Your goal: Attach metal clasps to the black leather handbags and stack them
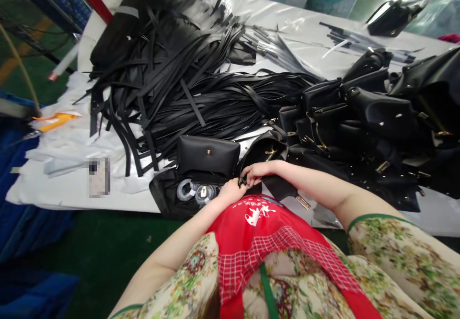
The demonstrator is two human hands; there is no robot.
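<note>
My left hand [232, 192] and my right hand [256, 173] meet at the table's front edge, close against my red apron [247, 218]. Both have their fingers pinched on the near edge of a black handbag [264, 149], whose mouth gapes away from me. Exactly which part they grip is hidden by the fingers. Left of the hands sits a black bag with a small gold clasp [208, 158]. In front of it, two clear coiled rolls [196, 192] lie on black material. A black piece with a gold metal end [302, 202] lies under my right forearm.
A big heap of black straps [187, 79] covers the table's left and middle. Several black bags with gold fittings [359, 113] are piled at the right. Grey strips [273, 48] lie behind. A phone [99, 177] and an orange-handled tool [59, 120] are at the left.
</note>
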